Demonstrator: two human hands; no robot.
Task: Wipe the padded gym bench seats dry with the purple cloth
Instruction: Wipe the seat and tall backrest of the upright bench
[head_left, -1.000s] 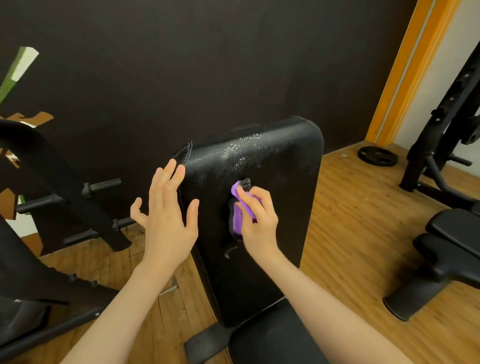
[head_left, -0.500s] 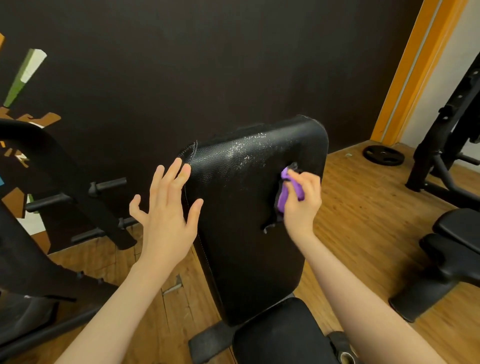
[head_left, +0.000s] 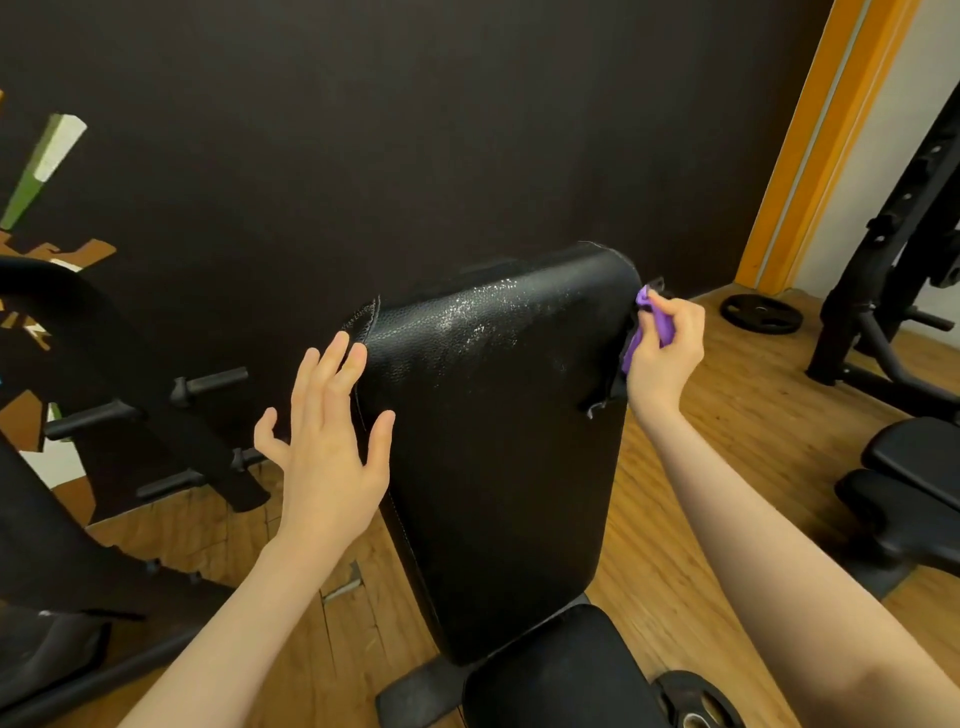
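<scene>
Nearest the camera, the black padded seat pad (head_left: 561, 670) is sitting at the bottom of the view, with a round fitting just beside its right edge. Rising from it, the upright padded backrest (head_left: 498, 457) is tilting slightly away, and its upper face is glistening with scattered droplets.

The left hand (head_left: 327, 441) is hovering at the backrest's left edge; its fingers (head_left: 332, 358) are straight and spread, the little finger is lying against the pad's face, and whether the other fingertips are touching the stitched seam cannot be told. It is holding nothing.

The right hand (head_left: 662, 353) is working at the backrest's upper right edge. Its fingers are curling and pinching the purple cloth (head_left: 655, 322), which is bunched between thumb and fingers and pressing against the side of the pad near the top corner. A dark flap is hanging below the hand along that edge.

Wooden floor (head_left: 675, 519) is lying open to the right of the backrest, between it and another black bench (head_left: 904, 499). On the left a dark rack with pegs (head_left: 208, 384) is standing near the left hand. Farther back a weight plate (head_left: 761, 313) is lying on the floor by a black frame (head_left: 893, 260), and a dark wall (head_left: 415, 130) is closing the scene, with an orange door frame (head_left: 826, 140) at its right.
</scene>
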